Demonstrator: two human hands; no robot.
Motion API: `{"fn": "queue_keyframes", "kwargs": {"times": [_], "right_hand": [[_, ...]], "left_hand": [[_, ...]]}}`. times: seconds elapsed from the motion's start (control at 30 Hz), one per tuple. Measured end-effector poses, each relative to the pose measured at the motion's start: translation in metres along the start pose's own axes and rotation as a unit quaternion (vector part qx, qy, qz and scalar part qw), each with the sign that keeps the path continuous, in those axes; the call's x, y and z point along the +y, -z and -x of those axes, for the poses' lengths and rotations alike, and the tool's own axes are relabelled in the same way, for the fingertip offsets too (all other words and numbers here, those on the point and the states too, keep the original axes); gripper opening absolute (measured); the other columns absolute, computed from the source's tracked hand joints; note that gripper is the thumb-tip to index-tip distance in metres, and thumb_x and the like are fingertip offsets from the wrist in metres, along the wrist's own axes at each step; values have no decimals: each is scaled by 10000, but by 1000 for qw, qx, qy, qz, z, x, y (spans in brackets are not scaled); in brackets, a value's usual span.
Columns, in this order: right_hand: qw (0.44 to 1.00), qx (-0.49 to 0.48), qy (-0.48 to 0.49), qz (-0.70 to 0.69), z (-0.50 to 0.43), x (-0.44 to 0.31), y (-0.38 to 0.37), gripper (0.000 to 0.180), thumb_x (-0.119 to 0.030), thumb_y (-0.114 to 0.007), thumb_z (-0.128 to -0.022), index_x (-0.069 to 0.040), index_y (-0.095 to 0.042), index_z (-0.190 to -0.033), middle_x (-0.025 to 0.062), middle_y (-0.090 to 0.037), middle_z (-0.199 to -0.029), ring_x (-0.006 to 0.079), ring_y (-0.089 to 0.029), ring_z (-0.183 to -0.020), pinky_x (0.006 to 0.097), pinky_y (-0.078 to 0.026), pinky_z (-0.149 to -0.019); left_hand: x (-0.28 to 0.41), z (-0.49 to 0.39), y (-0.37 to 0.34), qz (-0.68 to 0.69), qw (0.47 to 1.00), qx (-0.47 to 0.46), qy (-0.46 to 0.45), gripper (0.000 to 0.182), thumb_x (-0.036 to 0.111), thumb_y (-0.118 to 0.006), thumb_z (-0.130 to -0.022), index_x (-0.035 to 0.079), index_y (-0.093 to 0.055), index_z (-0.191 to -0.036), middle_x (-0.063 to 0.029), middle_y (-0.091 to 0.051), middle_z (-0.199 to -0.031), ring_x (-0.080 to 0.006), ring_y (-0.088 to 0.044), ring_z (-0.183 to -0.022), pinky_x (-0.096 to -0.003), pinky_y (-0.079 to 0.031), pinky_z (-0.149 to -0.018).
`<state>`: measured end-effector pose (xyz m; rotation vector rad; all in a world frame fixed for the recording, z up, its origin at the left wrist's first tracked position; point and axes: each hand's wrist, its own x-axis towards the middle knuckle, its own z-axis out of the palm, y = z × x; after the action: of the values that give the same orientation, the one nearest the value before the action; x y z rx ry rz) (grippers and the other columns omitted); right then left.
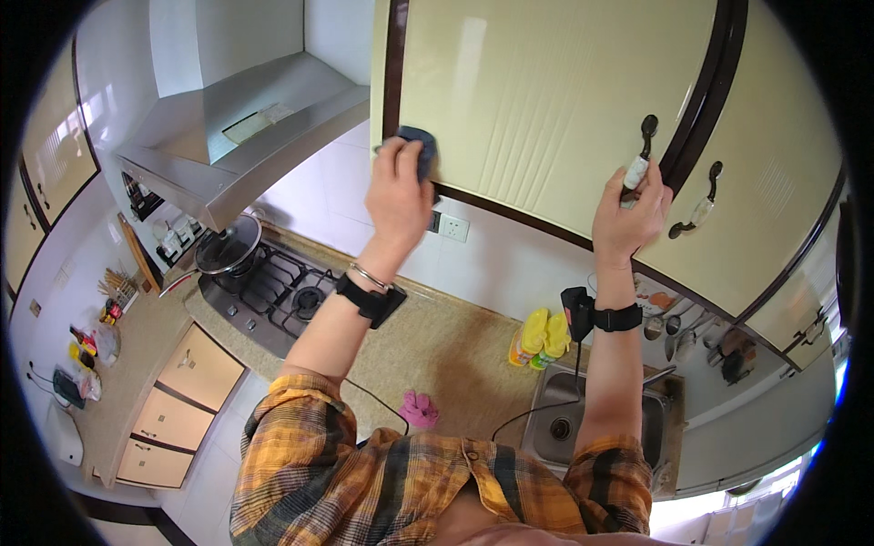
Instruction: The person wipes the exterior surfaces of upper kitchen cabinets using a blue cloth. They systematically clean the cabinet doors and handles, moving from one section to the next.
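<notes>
My left hand (403, 194) presses a dark blue-grey cloth (425, 147) against the lower left corner of a cream wall cabinet door (539, 89) with dark brown edging. At the door's lower right, the fingers of my right hand (631, 215) are closed around the white ceramic middle of a dark metal cabinet handle (638, 167). The handle's lower end is hidden by that hand. A neighbouring cabinet door on the right carries a matching handle (700, 205).
Below are a gas stove (273, 290) with a lidded pan (229, 246), a stone-look countertop (423, 327), a pink cloth (418, 409), two yellow-capped bottles (539, 338) and a steel sink (546, 430). A range hood (239, 136) juts out at left. Utensils (683, 334) hang at right.
</notes>
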<state>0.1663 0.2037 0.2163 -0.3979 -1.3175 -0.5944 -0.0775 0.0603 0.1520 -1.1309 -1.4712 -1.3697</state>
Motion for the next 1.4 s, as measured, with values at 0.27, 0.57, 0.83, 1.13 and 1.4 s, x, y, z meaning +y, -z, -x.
{"fn": "queue_keyframes", "kwargs": {"times": [0.27, 0.57, 0.83, 1.13, 1.4], "right_hand": [[1000, -7, -13, -7, 0, -2, 1, 402, -95, -742, -862, 36, -623, -1223, 73, -593, -777, 229, -567, -767, 365, -478, -673], [1000, -9, -21, 5, 1, -3, 1, 413, -96, -744, -852, 28, -625, -1228, 65, -591, -785, 230, -561, -750, 368, -473, -661], [1000, -6, -5, 2, -1, -2, 2, 405, -99, -750, -858, 26, -626, -1223, 73, -604, -794, 229, -572, -763, 357, -480, -654], [1000, 5, -17, -14, -1, -3, 0, 413, -35, -742, -805, 11, -641, -1203, 44, -619, -749, 230, -564, -721, 364, -456, -651], [999, -28, -24, -8, -3, -6, 5, 393, -36, -751, -827, 42, -624, -1190, 88, -661, -821, 244, -587, -787, 366, -499, -689]], "left_hand": [[-10, -1, 13, -19, 998, -51, -42, 476, -35, -655, -727, 76, -576, -1183, -120, -565, -1243, -351, -585, -1098, -442, -550, -837], [25, 31, 0, 40, 980, -163, -110, 539, -37, -669, -681, 97, -580, -1196, -127, -568, -1224, -347, -600, -1087, -428, -557, -834], [-4, -32, 15, 20, 999, -22, 28, 505, -18, -684, -729, 90, -562, -1207, -108, -551, -1246, -362, -587, -1074, -454, -539, -849], [48, -3, 5, 45, 972, -173, -149, 512, -20, -693, -676, 95, -590, -1164, -110, -571, -1208, -329, -600, -1042, -415, -549, -828], [30, -90, -1, 20, 994, -21, -110, 492, -14, -661, -753, 87, -571, -1227, -115, -563, -1274, -361, -588, -1079, -444, -535, -856]]}}
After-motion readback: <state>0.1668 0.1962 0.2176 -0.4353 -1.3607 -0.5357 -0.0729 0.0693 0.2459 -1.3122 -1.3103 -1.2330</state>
